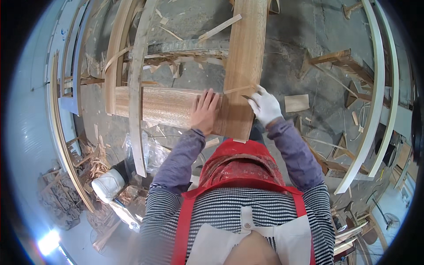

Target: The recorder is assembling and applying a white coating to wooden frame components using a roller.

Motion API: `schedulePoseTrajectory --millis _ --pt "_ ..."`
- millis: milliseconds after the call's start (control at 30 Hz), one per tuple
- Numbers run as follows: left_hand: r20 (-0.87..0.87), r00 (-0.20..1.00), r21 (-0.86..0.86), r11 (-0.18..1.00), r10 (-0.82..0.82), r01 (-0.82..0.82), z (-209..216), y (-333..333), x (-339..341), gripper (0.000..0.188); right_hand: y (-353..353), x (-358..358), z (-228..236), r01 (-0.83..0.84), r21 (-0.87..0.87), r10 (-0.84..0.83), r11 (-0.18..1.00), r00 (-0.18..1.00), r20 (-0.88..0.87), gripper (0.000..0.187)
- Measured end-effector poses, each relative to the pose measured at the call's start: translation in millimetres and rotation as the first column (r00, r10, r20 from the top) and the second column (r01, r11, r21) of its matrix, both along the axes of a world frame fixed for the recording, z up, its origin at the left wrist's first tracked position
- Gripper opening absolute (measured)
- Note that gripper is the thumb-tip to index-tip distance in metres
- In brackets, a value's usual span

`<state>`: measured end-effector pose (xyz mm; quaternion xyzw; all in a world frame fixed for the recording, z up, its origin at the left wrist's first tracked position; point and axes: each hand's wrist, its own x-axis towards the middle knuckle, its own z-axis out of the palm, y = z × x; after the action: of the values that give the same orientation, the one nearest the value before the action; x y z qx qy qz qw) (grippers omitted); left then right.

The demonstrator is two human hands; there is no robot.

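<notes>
While left hand (pixel 206 110) lies open on crosswise board (pixel 165 105), right hand (pixel 266 106) pinches dark sliver (pixel 244 96) at long board (pixel 245 48), right edge.

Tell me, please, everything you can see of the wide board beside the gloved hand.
The wide board is flat and pale brown, apparently wood, with grain along its length. Its near end lies by the red apron; it continues past the picture's top. A crosswise board meets its left side, and a pale strip crosses it. The gloved right grip is at its right edge, contact unclear.
</notes>
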<state>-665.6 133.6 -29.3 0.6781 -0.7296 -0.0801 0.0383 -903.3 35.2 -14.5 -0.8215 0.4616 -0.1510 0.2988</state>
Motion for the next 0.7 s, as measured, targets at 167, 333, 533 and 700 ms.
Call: schedulePoseTrajectory --millis 167,333,533,700 --pt "-0.091 0.996 -0.018 1.0 0.006 -0.007 -11.1 17.1 -4.1 0.057 -16.6 18.3 -6.7 -0.123 -0.031 0.12 0.992 0.99 -0.073 0.019" --pt "-0.143 0.987 -0.001 0.998 -0.068 0.069 -9.5 32.1 -1.5 0.056 -20.0 3.9 -2.3 -0.044 0.141 0.064 0.989 0.987 -0.146 0.019" --pt "-0.22 0.975 -0.069 0.998 -0.016 0.001 -13.2 19.8 5.4 0.055 -3.9 -3.1 -0.1 0.238 0.371 -0.287 0.898 0.955 0.081 0.027" --pt "-0.218 0.975 -0.082 0.997 -0.029 0.011 -15.2 13.6 12.7 0.055 6.1 8.7 7.3 0.205 0.663 -0.406 0.72 0.899 0.162 0.031"
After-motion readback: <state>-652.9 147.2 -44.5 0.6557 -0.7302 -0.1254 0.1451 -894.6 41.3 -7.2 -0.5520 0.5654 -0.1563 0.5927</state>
